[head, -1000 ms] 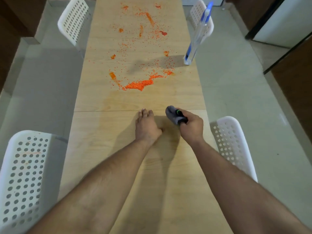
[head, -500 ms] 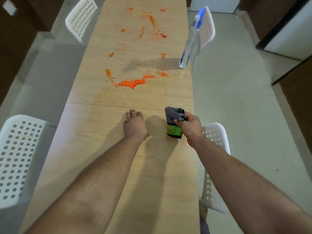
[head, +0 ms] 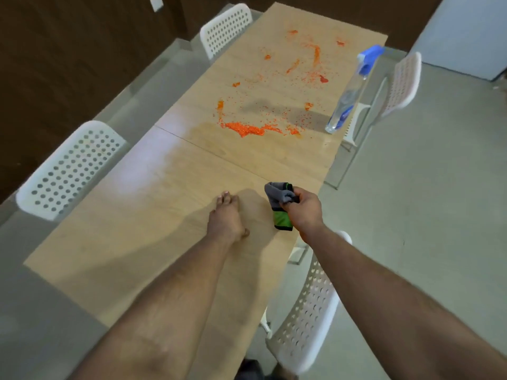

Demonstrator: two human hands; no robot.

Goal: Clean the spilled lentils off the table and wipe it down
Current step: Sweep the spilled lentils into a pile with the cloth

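Note:
Orange lentils (head: 248, 128) lie spilled over the far half of the long wooden table (head: 153, 204), thickest in a heap near the seam and scattered further back. My right hand (head: 303, 209) grips a grey and green cloth (head: 279, 207) just above the table near its right edge. My left hand (head: 226, 220) rests flat on the wood beside it, fingers straight and together. Both hands are well short of the lentils.
A clear spray bottle (head: 349, 94) with a blue head stands at the table's right edge by the spill. White perforated chairs stand at the left (head: 68, 171), far left (head: 226, 28), far right (head: 400, 83) and near right (head: 310, 319). Grey floor surrounds the table.
The view has swung to the left, so the table now runs diagonally. The cloth hangs lower from my right hand, showing its green part. My left hand stays flat on the table.

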